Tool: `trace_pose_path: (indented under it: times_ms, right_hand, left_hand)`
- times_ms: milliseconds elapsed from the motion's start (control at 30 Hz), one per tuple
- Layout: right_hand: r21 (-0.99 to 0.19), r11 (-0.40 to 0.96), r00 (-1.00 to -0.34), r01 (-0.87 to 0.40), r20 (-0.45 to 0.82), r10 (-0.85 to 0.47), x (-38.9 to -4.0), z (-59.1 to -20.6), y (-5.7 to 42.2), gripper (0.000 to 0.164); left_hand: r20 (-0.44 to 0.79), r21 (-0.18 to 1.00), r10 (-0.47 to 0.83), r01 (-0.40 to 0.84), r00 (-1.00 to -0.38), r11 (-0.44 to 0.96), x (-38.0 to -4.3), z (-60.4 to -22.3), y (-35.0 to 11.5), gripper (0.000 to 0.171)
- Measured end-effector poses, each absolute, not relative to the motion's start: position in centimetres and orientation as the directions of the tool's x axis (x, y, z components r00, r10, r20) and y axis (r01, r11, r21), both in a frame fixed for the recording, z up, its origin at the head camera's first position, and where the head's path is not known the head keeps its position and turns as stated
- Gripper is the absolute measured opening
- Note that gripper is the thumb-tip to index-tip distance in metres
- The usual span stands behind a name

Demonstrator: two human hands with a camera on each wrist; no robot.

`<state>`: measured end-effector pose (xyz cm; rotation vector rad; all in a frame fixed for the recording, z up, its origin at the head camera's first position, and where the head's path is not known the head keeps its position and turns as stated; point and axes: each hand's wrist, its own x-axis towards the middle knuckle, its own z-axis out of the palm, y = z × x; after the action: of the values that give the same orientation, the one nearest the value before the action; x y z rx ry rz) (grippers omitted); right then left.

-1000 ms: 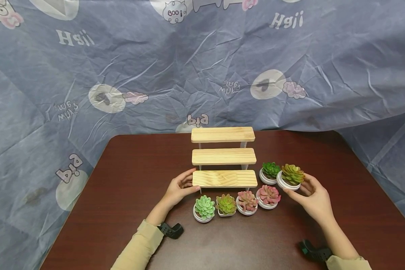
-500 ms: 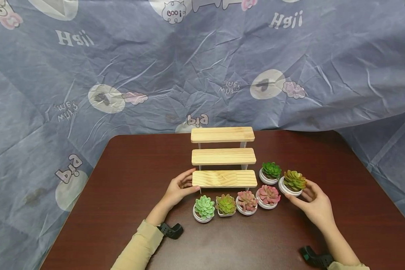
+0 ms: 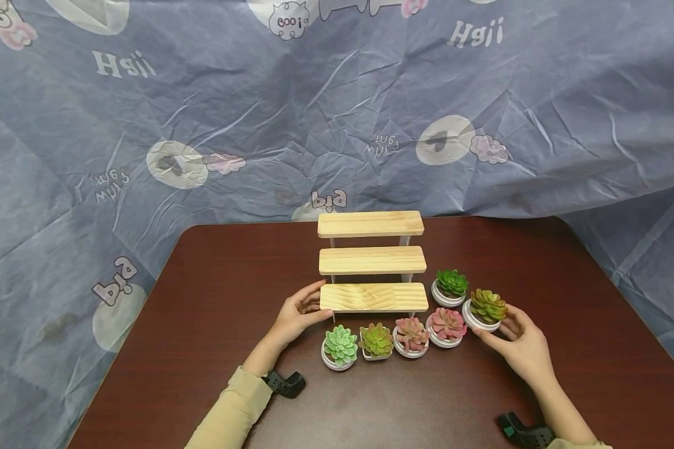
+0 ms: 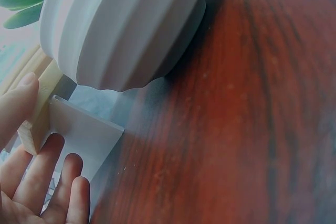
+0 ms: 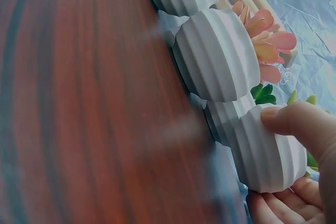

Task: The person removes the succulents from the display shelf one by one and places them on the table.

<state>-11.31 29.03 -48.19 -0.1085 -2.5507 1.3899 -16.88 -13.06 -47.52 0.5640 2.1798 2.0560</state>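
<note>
My left hand (image 3: 294, 315) holds the left end of the lowest wooden shelf (image 3: 374, 297) of a three-step display stand. In the left wrist view its thumb lies over the board (image 4: 43, 98), with the fingers by a clear support panel (image 4: 84, 129). At the right, my right hand (image 3: 522, 343) grips a white pot with an olive-green succulent (image 3: 487, 305). In the right wrist view the thumb presses the ribbed pot (image 5: 268, 153) from one side and the fingers reach round the other. A dark green potted succulent (image 3: 452, 287) stands just left of it.
In front of the stand sit a mint-green succulent (image 3: 340, 346), a yellow-green one in a squarer pot (image 3: 376, 340) and two pink ones, left (image 3: 412, 337) and right (image 3: 447, 327). A patterned blue cloth (image 3: 337, 125) hangs behind the brown table (image 3: 230, 262).
My right hand has moved slightly nearer the table's front with the olive-green succulent, lowering it beside the dark green one. The left hand and stand have stayed put.
</note>
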Motion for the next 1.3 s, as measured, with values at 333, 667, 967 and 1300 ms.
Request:
trace_pose_path:
  times_ms: [333,667,967,1300]
  right_hand:
    - [-0.818,0.574,-0.978,-0.028,0.142,0.154,-11.3,-48.5,29.2,0.07]
    - [-0.833,0.552,-0.987,-0.037,0.118,0.112,-11.2,-48.7,29.2,0.071]
    - [-0.843,0.536,-0.992,-0.043,0.099,0.078,-11.3,-48.6,29.1,0.072]
    - [-0.827,0.561,-0.997,-0.028,0.063,0.042,-11.4,-47.8,29.0,0.077]
  left_hand:
    - [0.179,0.98,0.331,0.198,-0.926,0.024,-16.9,-47.7,-13.0,0.066]
    - [0.178,0.98,0.329,0.199,-0.927,0.029,-16.9,-47.7,-13.0,0.066]
    - [0.193,0.977,0.318,0.211,-0.928,0.023,-16.8,-47.7,-12.9,0.066]
    - [0.157,0.98,0.312,0.188,-0.937,0.071,-16.7,-46.7,-13.0,0.067]
